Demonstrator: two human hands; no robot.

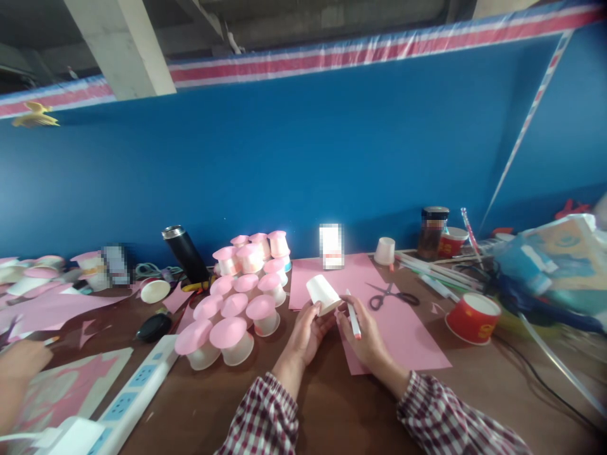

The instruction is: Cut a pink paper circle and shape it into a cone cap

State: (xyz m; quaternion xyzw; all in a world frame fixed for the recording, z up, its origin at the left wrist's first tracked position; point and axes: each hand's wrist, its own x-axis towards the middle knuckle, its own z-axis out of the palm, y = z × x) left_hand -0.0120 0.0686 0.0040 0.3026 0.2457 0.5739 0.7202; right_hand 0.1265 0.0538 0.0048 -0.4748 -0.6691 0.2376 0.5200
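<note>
Left hand [306, 335] and right hand [365, 332] are close together in front of me, both wrists in maroon-and-white checked cotton-look sleeves [268, 414]. Left: fingers clamped on a plain white paper cup [322, 292], held tilted above the left part of a flat pink paper sheet [393, 328]. Right: gripping a slim white marker with a red-orange end [353, 318]; fingertips lie at the cup's right-hand end, but I cannot tell whether they press on it.

Black-handled scissors [401, 296] lie across the sheet's right edge, to the right of my right hand. Beyond them, near the sheet's far right corner, stands a second white paper cup [384, 252].

Left of my left hand I note a cluster of white paper cups topped with pink paper discs [231, 333], standing in close rows on the brown bench [213, 411]. Nearer me and further left: a long white power strip with blue socket panels [137, 395].

Right side: a red paper bowl with a white rim [472, 321], well apart from both hands. Far left: another person's hand [26, 363], blurred.
</note>
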